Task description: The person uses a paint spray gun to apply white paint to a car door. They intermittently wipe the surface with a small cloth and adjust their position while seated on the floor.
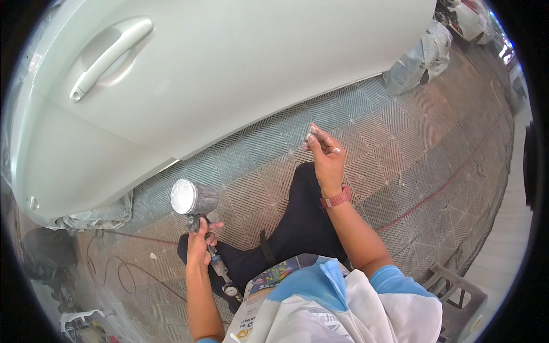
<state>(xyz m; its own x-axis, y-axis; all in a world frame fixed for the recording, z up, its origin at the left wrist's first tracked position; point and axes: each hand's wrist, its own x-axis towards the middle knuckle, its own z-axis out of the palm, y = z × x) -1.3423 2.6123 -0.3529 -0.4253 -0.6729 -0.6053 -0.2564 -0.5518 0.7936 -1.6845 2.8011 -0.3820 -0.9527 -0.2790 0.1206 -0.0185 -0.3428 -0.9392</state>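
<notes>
Fingers of our left hand [199, 247] grasp a spray gun [195, 220].
They wrap it just below its white-faced cup [196, 198], with a gauge [230, 290] at the gun's lower end. On our right hand [327, 157], thumb and white-smudged fingertips draw close; we cannot tell whether they hold anything. Beyond are the ridged floor [372, 134] and a pale car door [229, 74] with its handle [114, 60].
</notes>
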